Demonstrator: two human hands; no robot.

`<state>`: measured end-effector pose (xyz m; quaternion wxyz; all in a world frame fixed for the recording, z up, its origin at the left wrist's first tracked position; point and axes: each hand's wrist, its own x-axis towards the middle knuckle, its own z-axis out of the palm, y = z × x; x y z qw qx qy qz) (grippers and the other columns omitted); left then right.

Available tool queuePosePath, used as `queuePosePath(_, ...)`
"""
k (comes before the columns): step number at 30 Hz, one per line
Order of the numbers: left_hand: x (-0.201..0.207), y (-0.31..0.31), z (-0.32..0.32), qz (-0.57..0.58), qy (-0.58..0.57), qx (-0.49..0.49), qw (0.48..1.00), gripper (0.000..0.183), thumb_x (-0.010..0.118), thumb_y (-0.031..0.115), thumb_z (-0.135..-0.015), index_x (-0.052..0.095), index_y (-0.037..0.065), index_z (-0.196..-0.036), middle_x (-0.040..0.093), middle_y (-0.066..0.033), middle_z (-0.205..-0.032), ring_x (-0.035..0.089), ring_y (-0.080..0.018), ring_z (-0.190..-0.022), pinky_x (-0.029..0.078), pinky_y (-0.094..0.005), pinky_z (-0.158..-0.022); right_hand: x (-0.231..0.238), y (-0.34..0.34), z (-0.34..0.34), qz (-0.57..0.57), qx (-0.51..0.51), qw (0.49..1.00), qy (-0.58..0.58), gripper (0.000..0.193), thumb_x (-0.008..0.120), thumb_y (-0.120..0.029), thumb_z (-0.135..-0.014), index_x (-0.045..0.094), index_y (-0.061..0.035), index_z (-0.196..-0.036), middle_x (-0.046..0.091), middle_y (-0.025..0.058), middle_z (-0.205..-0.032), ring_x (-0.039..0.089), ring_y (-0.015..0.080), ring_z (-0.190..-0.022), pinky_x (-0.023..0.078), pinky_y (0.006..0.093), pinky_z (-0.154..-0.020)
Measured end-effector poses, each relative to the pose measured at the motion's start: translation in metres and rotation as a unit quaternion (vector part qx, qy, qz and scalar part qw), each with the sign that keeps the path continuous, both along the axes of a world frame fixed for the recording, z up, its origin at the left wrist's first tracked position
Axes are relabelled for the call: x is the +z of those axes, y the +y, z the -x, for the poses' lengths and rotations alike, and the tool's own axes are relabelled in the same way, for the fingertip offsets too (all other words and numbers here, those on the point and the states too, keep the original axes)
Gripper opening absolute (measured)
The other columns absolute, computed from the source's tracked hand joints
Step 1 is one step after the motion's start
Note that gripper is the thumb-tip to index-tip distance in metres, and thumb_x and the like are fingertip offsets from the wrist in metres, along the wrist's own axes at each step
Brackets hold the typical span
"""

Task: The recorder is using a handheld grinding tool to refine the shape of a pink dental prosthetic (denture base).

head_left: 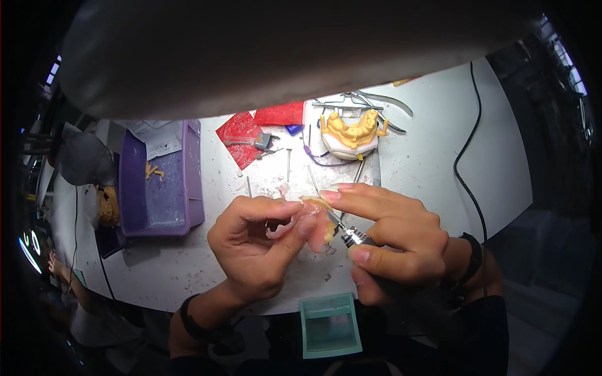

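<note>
Between the thumb and fingers of my left hand (pixel 257 241) is a partial denture (pixel 318 233) with a pink base, pale yellowish teeth and a metal clasp loop. My right hand (pixel 401 241) wraps round a rotary handpiece (pixel 356 237), whose silver nose points at the denture's right side. Its tip lies at or against the denture; exact contact is hard to make out. My right index finger reaches forward to the denture's upper edge. Beyond the hands stands a yellow dental model (pixel 352 135) on a white base.
On the left is a purple bin (pixel 194 213) with a paper packet and small yellow pieces. Red sheets (pixel 279 114), loose burs (pixel 289 166) and pliers (pixel 392 103) lie at the back. A black cable (pixel 461 160) runs down the right. A teal tray (pixel 329 301) sits at the front edge.
</note>
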<state>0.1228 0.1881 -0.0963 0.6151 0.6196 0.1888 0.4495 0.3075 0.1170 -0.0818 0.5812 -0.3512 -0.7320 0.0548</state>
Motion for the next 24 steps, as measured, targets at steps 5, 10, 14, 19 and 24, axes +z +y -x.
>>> queuePosePath(5,-0.0004,0.0014,0.0002,-0.050,0.007,0.001,0.999,0.026,0.068,-0.013,-0.083,0.056,-0.004,-0.105,0.069,-0.0197,-0.090,0.070,-0.0192,-0.080,0.058,-0.0292,-0.072,0.0017,0.0007,0.0004,-0.013,0.000,1.000,-0.013,0.019,0.062,0.007,-0.066,0.057,0.0020,-0.085,0.056,0.0118,-0.062,0.071,0.0441,-0.085,0.058,0.0571,-0.075)
queuePosePath(10,0.0024,0.0018,-0.0004,-0.099,0.019,0.004,0.995,0.029,0.067,-0.014,-0.083,0.056,-0.003,-0.107,0.069,-0.0200,-0.088,0.070,-0.0196,-0.078,0.058,-0.0294,-0.070,0.0001,0.0007,0.0012,-0.009,-0.002,1.000,-0.013,0.021,0.062,0.006,-0.066,0.056,0.0017,-0.085,0.054,0.0111,-0.061,0.071,0.0442,-0.085,0.058,0.0571,-0.075)
queuePosePath(14,0.0039,0.0035,-0.0013,-0.136,0.031,0.009,0.990,0.030,0.067,-0.015,-0.083,0.056,-0.003,-0.108,0.069,-0.0196,-0.088,0.070,-0.0202,-0.080,0.059,-0.0301,-0.071,0.0008,-0.0008,-0.0008,0.000,0.010,1.000,0.000,0.021,0.062,0.006,-0.066,0.056,0.0014,-0.086,0.052,0.0098,-0.060,0.071,0.0443,-0.085,0.058,0.0575,-0.076)
queuePosePath(19,0.0000,0.0007,0.0004,-0.074,0.009,0.004,0.997,0.028,0.067,-0.014,-0.083,0.055,-0.003,-0.106,0.068,-0.0200,-0.091,0.070,-0.0208,-0.083,0.059,-0.0302,-0.073,0.0008,0.0001,-0.0013,0.004,0.020,1.000,0.007,0.023,0.064,0.005,-0.066,0.057,0.0010,-0.087,0.053,0.0103,-0.061,0.071,0.0440,-0.087,0.058,0.0567,-0.077)
queuePosePath(24,0.0012,0.0019,-0.0005,-0.055,0.042,-0.004,0.998,0.025,0.063,-0.011,-0.088,0.049,0.001,-0.105,0.061,-0.0137,-0.084,0.064,-0.0148,-0.066,0.052,-0.0262,-0.058,0.0003,-0.0013,-0.0021,0.022,0.026,0.999,0.019,0.030,0.066,0.005,-0.063,0.058,-0.0001,-0.091,0.055,0.0100,-0.062,0.070,0.0437,-0.090,0.058,0.0551,-0.079)
